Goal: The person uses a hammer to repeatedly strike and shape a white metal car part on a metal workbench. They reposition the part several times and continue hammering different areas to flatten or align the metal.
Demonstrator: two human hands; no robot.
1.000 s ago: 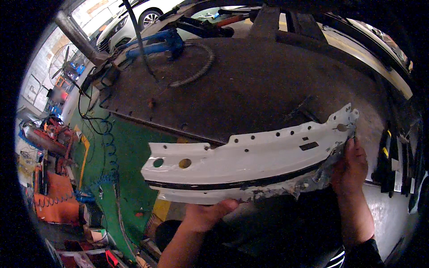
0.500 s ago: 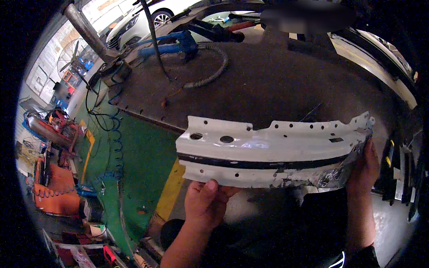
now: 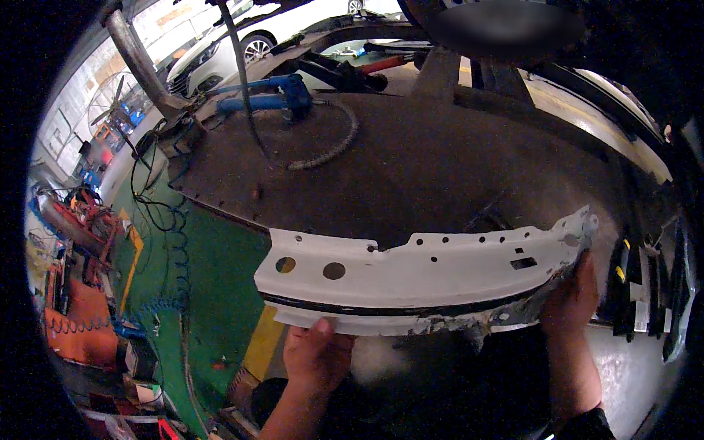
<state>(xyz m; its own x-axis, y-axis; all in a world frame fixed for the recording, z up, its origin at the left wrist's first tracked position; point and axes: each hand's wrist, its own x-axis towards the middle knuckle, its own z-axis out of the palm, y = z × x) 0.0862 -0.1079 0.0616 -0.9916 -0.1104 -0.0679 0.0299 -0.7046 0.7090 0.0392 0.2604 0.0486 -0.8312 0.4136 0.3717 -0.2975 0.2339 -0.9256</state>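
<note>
White metal panel (image 3: 411, 282) held in two bare hands at the near side of a dark platform (image 3: 411, 161). The panel lies lengthwise along the platform's near edge and overlaps that edge in view; whether the two touch cannot be told. Two round holes pierce the panel's left end, a row of small holes follows its upper edge, and a rectangular slot opens toward its right end. A dark stripe runs along its lower part; below this, toward the right, the metal is crumpled and torn.

The left hand (image 3: 317, 359), on the near side of the platform, is closed on the panel's lower edge: the thumb presses the front face, while the other fingers are largely hidden behind and below. The right hand (image 3: 570, 304), near the platform's right portion, is curled around the damaged right end of the panel; how far its fingers wrap behind the metal cannot be told.

On the platform's far left part rests a blue tool (image 3: 297, 95), with a ribbed grey hose (image 3: 352, 134) curving beside it. Left of the platform extend a green floor (image 3: 150, 271) and a coiled blue hose (image 3: 181, 257). Beyond the platform's far left corner stands a white car (image 3: 213, 67).
</note>
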